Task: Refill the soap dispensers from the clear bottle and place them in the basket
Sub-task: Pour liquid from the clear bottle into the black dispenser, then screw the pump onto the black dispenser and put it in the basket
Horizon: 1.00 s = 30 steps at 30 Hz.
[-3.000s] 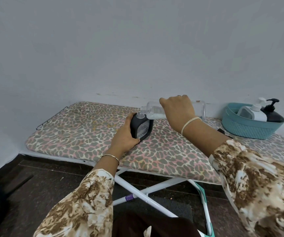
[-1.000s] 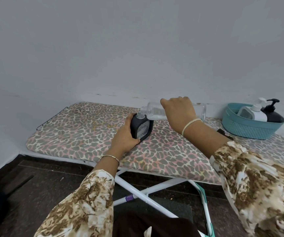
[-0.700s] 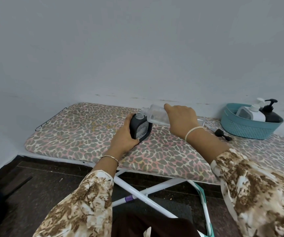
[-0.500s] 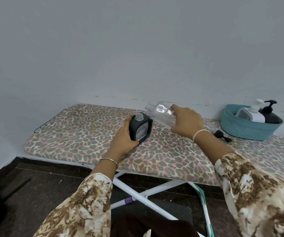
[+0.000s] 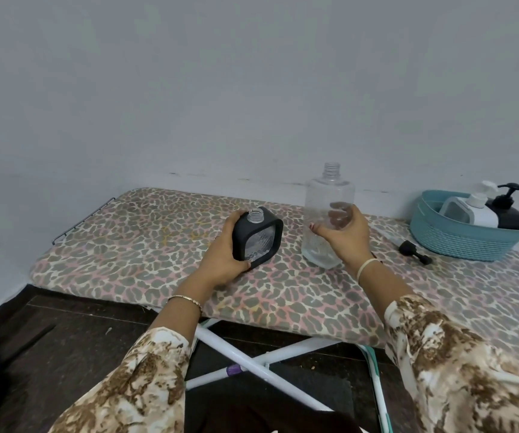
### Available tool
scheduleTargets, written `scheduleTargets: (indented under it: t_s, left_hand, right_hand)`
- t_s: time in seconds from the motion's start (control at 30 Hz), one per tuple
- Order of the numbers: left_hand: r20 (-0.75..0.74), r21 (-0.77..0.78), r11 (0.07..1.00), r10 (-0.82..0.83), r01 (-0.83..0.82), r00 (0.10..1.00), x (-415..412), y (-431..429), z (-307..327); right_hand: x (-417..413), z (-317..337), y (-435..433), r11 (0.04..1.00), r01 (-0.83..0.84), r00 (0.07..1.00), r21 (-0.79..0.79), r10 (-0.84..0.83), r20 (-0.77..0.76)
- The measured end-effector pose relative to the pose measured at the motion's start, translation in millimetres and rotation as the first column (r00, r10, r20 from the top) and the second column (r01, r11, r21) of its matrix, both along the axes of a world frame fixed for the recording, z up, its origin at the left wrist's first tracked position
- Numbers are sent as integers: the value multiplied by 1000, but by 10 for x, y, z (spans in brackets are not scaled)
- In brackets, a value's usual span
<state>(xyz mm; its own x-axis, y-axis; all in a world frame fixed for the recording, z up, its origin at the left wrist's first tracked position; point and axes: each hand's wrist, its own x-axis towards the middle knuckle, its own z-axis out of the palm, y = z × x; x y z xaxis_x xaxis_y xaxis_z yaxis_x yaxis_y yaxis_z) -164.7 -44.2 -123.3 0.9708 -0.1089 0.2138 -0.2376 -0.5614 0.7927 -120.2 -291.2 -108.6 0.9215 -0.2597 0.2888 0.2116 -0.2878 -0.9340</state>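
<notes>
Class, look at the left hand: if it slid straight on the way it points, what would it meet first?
Probably the wall. The left hand, gripping the black dispenser, points across the ironing board and left of the clear bottle; unclear depth makes that gap uncertain.

The left hand, at the centre of the frame, gripped the black dispenser from its left side. The right hand, just right of centre, was curled round the clear bottle, fingers behind it and thumb in front. The left forearm and right forearm reached up from the lower frame, converging slightly.
</notes>
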Motion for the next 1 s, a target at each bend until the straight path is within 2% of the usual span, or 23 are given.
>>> scheduleTargets:
  t_s: [0.23, 0.5, 0.63, 0.77, 0.9, 1.0]
  left_hand:
    - [-48, -105, 994, -35, 30, 998, 71, 3, 4]
    - [-43, -104, 994, -38, 33, 998, 111, -10, 14]
    - [-9, -123, 992, 16, -17, 1000, 116, -67, -11]
    - [-1, -130, 989, 78, -77, 997, 123, -105, -53]
    - [3, -109, 988, 107, -107, 994, 114, -127, -48]
    - [17, -96, 989, 115, -113, 993, 99, -138, -43]
  right_hand:
    - [174, -160, 97, 997, 26, 998, 79, -30, 50]
    - [165, -207, 98, 998, 34, 999, 56, -35, 20]
    - [44, -214, 6, 998, -14, 1000, -69, 15, 12]
    - [-94, -245, -151, 955, -34, 999, -295, 34, -8]
    - [-246, -307, -361, 900, 17, 998, -436, -41, -46]
    - [-357, -330, -492, 812, 89, 987, -576, -148, -57]
